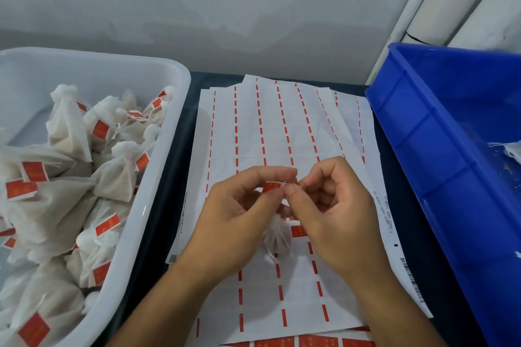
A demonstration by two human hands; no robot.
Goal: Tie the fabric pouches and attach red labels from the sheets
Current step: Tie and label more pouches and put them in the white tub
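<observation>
Clearly the red label (271, 186) is being folded or pressed at chest level, pinched between the fingertips of both hands, which are meeting just above the near middle of the bench (400, 205). The left hand (239, 205) is gripping the label's left part while the right hand (329, 200) is pinching its right edge, probably where the pouch's string is running through, though the string itself is too thin to tell. The fabric pouch (276, 236) is hanging just below the hands, dangling over the label sheets (267, 127), likely so its weight is keeping the string taut while the sticker is closing around it. Those sheets are lying mostly peeled, with only red strips showing and a few whole labels near the hands, so the supply is staying within easy reach. To the left, a white tub (169, 149) is holding many tied, labelled pouches, seemingly the finished pile. On the right, a blue crate (423, 135) is sitting with a pale scrap of fabric inside, perhaps the untied stock.
</observation>
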